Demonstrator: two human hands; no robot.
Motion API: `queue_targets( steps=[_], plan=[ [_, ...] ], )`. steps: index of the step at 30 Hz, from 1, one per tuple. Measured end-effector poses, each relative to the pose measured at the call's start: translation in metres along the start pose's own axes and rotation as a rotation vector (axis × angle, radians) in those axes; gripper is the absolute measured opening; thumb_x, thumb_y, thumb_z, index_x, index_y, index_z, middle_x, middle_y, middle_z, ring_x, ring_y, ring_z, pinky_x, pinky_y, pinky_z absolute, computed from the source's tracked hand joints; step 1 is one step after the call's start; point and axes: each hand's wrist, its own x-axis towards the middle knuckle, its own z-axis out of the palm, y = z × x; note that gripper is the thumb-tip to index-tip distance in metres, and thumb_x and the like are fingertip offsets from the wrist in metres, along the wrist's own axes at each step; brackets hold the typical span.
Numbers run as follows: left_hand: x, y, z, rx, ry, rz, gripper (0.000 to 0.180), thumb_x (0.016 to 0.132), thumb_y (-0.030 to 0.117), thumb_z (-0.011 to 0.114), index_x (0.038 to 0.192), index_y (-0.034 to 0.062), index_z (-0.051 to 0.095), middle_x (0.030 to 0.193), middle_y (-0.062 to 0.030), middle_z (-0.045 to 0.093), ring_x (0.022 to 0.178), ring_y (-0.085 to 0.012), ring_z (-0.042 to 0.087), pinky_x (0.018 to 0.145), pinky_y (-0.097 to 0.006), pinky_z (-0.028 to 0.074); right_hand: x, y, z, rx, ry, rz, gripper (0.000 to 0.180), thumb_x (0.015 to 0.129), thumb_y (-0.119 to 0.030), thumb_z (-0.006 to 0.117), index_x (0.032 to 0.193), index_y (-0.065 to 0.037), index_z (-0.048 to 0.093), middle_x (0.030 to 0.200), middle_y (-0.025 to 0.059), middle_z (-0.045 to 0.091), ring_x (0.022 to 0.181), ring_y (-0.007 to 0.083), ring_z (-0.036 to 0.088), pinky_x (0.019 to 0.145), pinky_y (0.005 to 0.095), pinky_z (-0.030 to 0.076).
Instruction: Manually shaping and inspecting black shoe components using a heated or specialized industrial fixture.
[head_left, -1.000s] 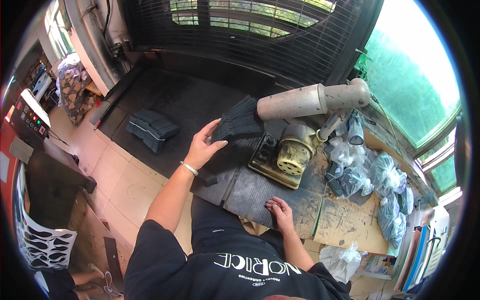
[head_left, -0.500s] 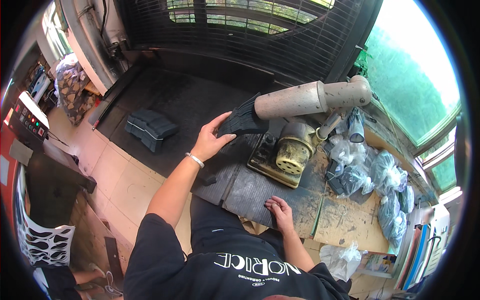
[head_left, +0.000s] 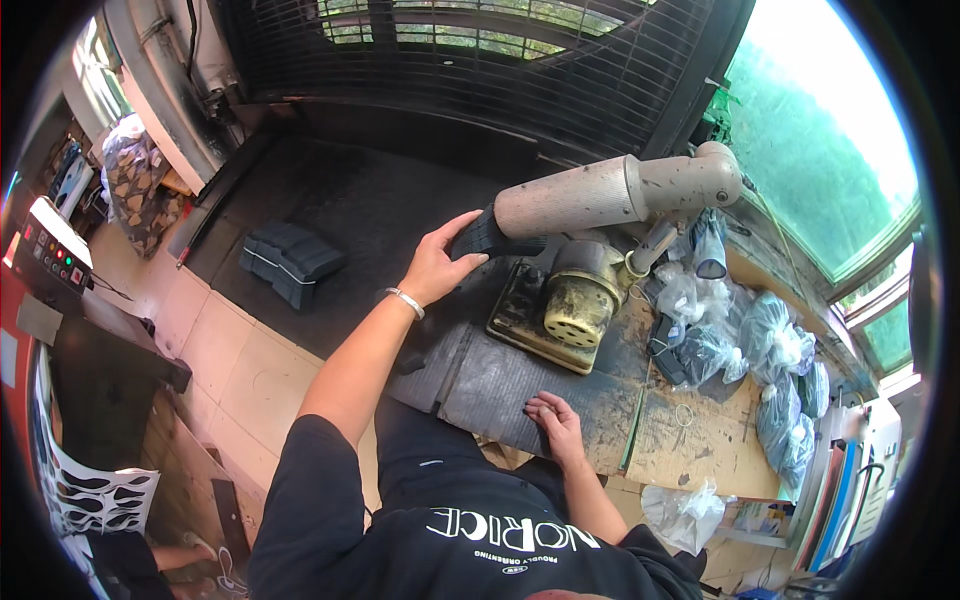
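My left hand (head_left: pixel 437 265), a band at its wrist, grips a stack of black ridged pieces (head_left: pixel 478 236) between thumb and fingers. The stack's far side sits against the open end of a thick grey cylinder (head_left: pixel 568 197) on a jointed arm, which partly hides it. Below the cylinder stands a dusty yellowish motor-like housing (head_left: pixel 578 300) on a square base. My right hand (head_left: pixel 556 420) lies at the bench's near edge, fingers loosely bent and holding nothing visible. To the left, a tied bundle of black pieces (head_left: pixel 290 262) rests on the black bench top (head_left: pixel 370 190).
Clear plastic bags (head_left: pixel 775 340) of dark items crowd the right side by the window. A dark slatted grille (head_left: pixel 450 80) stands behind the bench. A control box (head_left: pixel 55 245) with lit buttons is at far left. A crumpled plastic bag (head_left: pixel 688 515) hangs low right.
My left hand has moved slightly right, bringing the black stack closer in under the grey cylinder's end, so less of it shows. My right hand has barely moved.
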Motion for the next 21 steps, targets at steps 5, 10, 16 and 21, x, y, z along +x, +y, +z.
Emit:
queue_targets(
  steps=[5, 10, 16, 21],
  plan=[
    [-0.003, -0.002, -0.002, -0.002, 0.006, -0.008, 0.059, 0.075, 0.0, 0.07, 0.13, 0.0019, 0.05, 0.119, -0.0094, 0.06, 0.107, -0.015, 0.058, 0.095, -0.028, 0.045, -0.001, -0.002, 0.001, -0.008, -0.003, 0.001, 0.031, 0.094, -0.004, 0.049, 0.124, 0.005, 0.049, 0.112, 0.0147, 0.061, 0.101, 0.0212, 0.061, 0.091, 0.0311, 0.049],
    [-0.011, 0.003, -0.004, -0.005, -0.008, -0.037, 0.062, 0.075, -0.001, 0.07, 0.132, 0.0016, 0.048, 0.12, -0.0076, 0.059, 0.109, -0.0142, 0.055, 0.098, -0.028, 0.042, -0.002, -0.002, -0.001, -0.007, -0.008, -0.002, 0.031, 0.095, -0.004, 0.048, 0.124, 0.006, 0.048, 0.113, 0.015, 0.06, 0.102, 0.0217, 0.061, 0.092, 0.0317, 0.048],
    [-0.026, 0.004, -0.013, -0.097, 0.003, -0.048, 0.063, 0.075, -0.003, 0.069, 0.133, -0.0015, 0.045, 0.125, -0.0101, 0.056, 0.113, -0.0154, 0.053, 0.1, -0.028, 0.04, -0.001, -0.001, 0.0, -0.008, -0.018, -0.018, 0.031, 0.095, -0.004, 0.048, 0.124, 0.006, 0.048, 0.113, 0.0156, 0.06, 0.102, 0.0222, 0.061, 0.092, 0.0321, 0.048],
    [-0.04, 0.009, -0.02, -0.107, 0.015, -0.04, 0.063, 0.076, -0.004, 0.069, 0.133, -0.0034, 0.044, 0.127, -0.0113, 0.055, 0.116, -0.0165, 0.052, 0.102, -0.029, 0.038, -0.001, -0.002, 0.002, -0.026, -0.007, -0.016, 0.031, 0.094, -0.004, 0.048, 0.124, 0.006, 0.048, 0.112, 0.0159, 0.061, 0.101, 0.0224, 0.062, 0.091, 0.0321, 0.049]
  ],
)
